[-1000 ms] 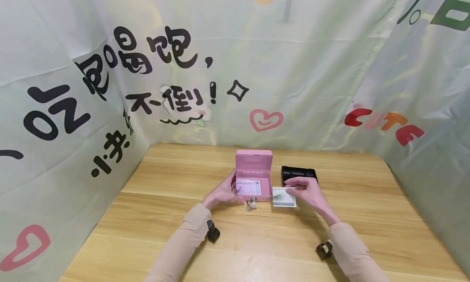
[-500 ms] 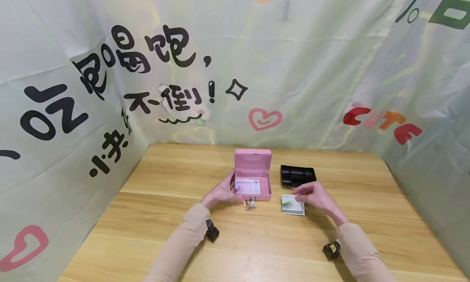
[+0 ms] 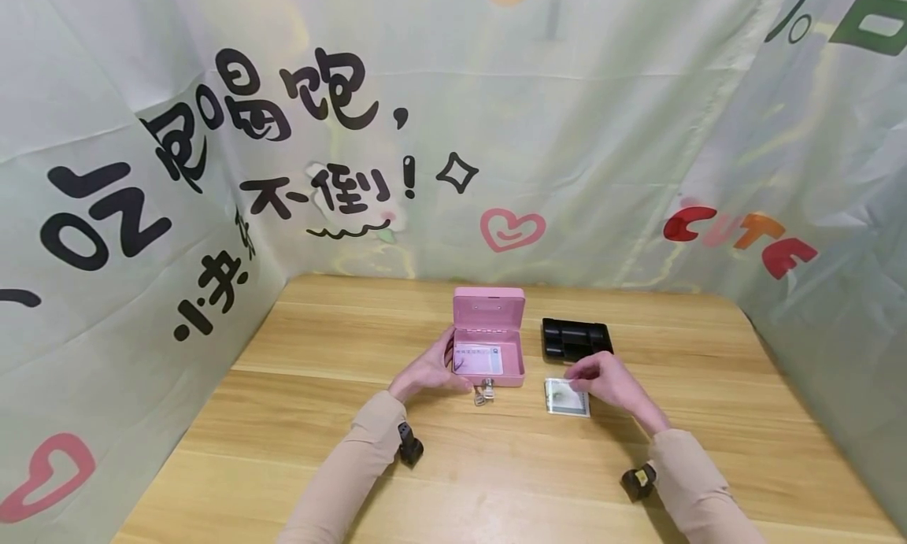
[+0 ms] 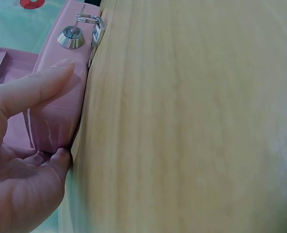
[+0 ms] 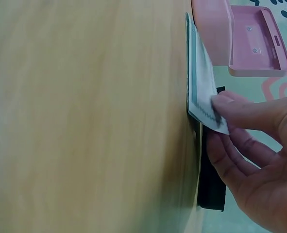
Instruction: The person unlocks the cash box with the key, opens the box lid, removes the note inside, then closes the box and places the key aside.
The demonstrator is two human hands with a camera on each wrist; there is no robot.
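Observation:
My left hand [image 3: 430, 368] grips the near left corner of an open pink cash box [image 3: 515, 380]. Its thumb lies along the box's front and its fingers are at the side, as the left wrist view shows. A purple-tinted banknote [image 3: 478, 360] lies inside the box. Keys on a ring [image 4: 97, 29] hang from the front lock [image 4: 71, 38]. To the right of the box, my right hand [image 3: 609, 380] pinches the edge of a green-and-white banknote [image 5: 201, 80]. That edge is tilted up; the opposite edge is close to the table. The fingertips are partly hidden behind the note.
A black compartment tray [image 3: 575, 339] lies just behind the right hand on the wooden table [image 3: 354, 323]. The cash box's raised lid [image 3: 489, 308] leans back. Printed fabric curtains [image 3: 602, 174] close off the back and both sides.
My right hand has moved the green-and-white banknote right and slightly nearer, away from the cash box, uncovering more of the tray. The left hand keeps its grip on the box.

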